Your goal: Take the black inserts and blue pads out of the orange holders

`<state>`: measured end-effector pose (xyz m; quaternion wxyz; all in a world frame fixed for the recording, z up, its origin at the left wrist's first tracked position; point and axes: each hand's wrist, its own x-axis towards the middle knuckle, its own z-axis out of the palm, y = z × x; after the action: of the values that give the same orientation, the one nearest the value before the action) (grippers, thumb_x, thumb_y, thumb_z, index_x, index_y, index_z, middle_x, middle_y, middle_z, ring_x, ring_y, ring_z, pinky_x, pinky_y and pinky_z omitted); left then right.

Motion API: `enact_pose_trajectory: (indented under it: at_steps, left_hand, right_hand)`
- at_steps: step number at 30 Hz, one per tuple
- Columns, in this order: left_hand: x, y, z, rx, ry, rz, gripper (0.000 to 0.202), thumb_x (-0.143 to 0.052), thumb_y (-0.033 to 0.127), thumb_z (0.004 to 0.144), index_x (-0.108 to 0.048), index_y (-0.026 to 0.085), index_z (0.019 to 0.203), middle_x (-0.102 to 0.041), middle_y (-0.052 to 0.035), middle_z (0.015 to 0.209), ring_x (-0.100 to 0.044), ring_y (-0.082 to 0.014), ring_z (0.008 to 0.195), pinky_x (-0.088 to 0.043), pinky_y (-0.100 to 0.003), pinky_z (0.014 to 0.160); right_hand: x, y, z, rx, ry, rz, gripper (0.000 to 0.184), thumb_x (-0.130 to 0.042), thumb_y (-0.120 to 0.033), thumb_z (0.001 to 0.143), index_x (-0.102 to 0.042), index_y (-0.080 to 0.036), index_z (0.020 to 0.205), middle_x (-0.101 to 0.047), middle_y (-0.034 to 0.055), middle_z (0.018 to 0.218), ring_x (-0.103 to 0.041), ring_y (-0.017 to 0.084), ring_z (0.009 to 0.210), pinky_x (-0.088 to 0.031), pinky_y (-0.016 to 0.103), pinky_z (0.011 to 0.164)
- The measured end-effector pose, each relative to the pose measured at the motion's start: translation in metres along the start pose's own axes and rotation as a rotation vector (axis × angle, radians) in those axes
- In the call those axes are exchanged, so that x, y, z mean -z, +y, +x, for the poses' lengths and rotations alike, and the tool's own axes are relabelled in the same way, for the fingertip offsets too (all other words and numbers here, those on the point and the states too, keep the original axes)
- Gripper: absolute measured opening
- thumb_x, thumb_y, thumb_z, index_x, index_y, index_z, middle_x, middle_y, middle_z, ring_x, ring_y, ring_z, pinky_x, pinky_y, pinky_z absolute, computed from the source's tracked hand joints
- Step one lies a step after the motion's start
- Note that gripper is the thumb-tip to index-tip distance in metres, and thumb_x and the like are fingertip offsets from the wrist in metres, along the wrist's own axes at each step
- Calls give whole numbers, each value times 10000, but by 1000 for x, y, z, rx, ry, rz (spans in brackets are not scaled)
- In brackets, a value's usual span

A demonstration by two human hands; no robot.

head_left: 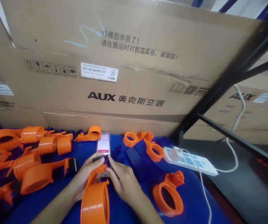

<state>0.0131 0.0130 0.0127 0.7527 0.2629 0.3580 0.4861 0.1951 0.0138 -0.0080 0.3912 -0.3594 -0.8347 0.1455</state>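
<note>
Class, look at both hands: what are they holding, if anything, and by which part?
The left hand and right hand hold an orange tape dispenser by its narrow far end, partly hidden.

I monitor a blue-covered work surface (82, 150) through the head view; a crowded group of orange tape dispensers (37, 179) occupies its left side; at the rear centre I locate a phone (103, 147) with a lit screen; dark blue parts (138, 161) lie to its right; orange ring pieces (157, 196) rest at the rear right and front right; a white power strip (199, 165) lies along the right edge, with a white plug (175, 153) inserted.
</note>
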Motion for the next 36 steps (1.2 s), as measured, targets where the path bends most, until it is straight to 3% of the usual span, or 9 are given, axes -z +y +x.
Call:
enact_pose_trajectory:
  at_steps: [4, 9, 13, 19, 25, 30, 36]
  left_hand:
    - [3, 1, 1, 14, -46, -15, 302, -861, 348, 801, -646, 185, 937, -538, 70, 582, -447, -35, 420, -369, -124, 412]
    - [4, -1, 1, -1, -54, -12, 297, -854, 351, 809, -642, 189, 938, -540, 69, 553, -453, -44, 415, -378, -125, 408]
    - [0, 1, -2, 2, -80, -22, 277, -843, 344, 823, -632, 184, 905, -516, 72, 546, -434, -36, 416, -355, -119, 411]
    - [2, 1, -2, 15, -42, 30, 279, -809, 378, 855, -594, 206, 900, -499, 80, 500, -427, -36, 382, -337, -122, 419]
    - [10, -16, 9, -105, 11, 198, 344, -676, 562, 916, -578, 236, 963, -479, 91, 417, -356, -69, 314, -306, -171, 383]
    - [16, -20, 13, -206, -33, 377, 291, -664, 508, 933, -625, 223, 975, -475, 94, 427, -369, -68, 310, -296, -173, 383]
    - [16, -16, 11, -178, -48, 375, 259, -646, 478, 941, -622, 220, 960, -537, 82, 478, -376, -54, 307, -281, -168, 374]
  right_hand:
    - [-1, 2, 0, 52, -19, 26, 533, -420, -255, 1077, -374, -203, 1606, -784, 110, 1008, -758, 232, 834, -638, 370, 766]
    - [-1, 4, -1, 64, -53, 53, 544, -395, -247, 1085, -331, -200, 1623, -780, 117, 1052, -762, 241, 910, -640, 403, 831]
    - [1, 4, -2, 64, -62, 56, 540, -382, -256, 1089, -331, -183, 1622, -783, 112, 1009, -759, 239, 867, -638, 396, 802]
    - [3, 2, 0, 7, -53, 91, 506, -432, -278, 1083, -416, -210, 1585, -791, 94, 1016, -765, 222, 836, -633, 350, 766]
    - [-1, -2, -5, -111, 87, 21, 511, -618, -307, 1006, -535, -204, 1499, -791, 92, 1010, -762, 233, 857, -623, 349, 788]
    - [-7, 0, -8, -82, 67, -37, 506, -547, -255, 1027, -500, -176, 1524, -794, 123, 1016, -766, 245, 844, -623, 371, 792]
    - [-6, 3, -5, -3, -1, -108, 501, -477, -246, 1059, -455, -118, 1543, -785, 144, 963, -756, 268, 819, -618, 398, 760]
